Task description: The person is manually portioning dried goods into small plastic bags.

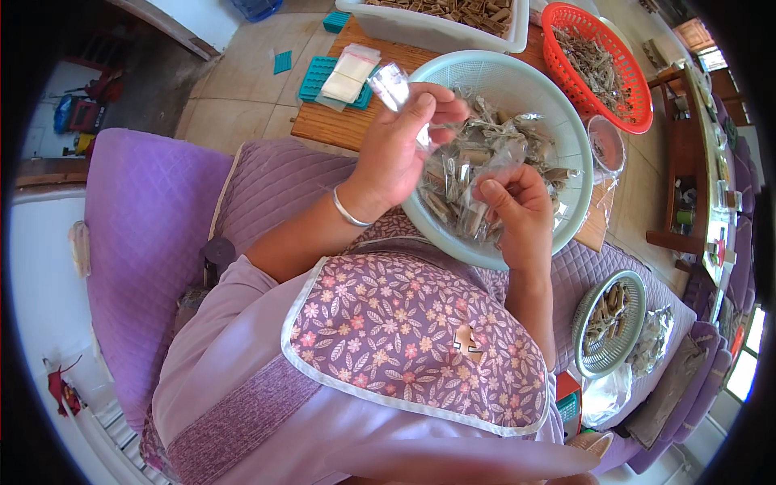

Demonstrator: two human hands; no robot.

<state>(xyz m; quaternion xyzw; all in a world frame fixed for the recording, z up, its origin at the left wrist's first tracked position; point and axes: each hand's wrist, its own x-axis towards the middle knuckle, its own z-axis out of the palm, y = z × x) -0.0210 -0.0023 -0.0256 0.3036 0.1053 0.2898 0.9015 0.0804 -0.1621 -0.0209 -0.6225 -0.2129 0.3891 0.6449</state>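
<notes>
Clear wrappers (390, 86) are pinched by left hand (398, 144) and right hand (521, 208), spaced apart over the basket's rim (440, 241).

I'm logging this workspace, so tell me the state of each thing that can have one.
Left hand: raised, holding clear plastic
Right hand: pinching clear plastic
Large pale green basket: uncovered, holding brown pieces among clear plastic
Red basket: uncovered, loaded
White tub: uncovered, loaded
Small green basket: uncovered, partly filled
White packets: stacked on teal tray
Bracelet: worn, left wrist
</notes>
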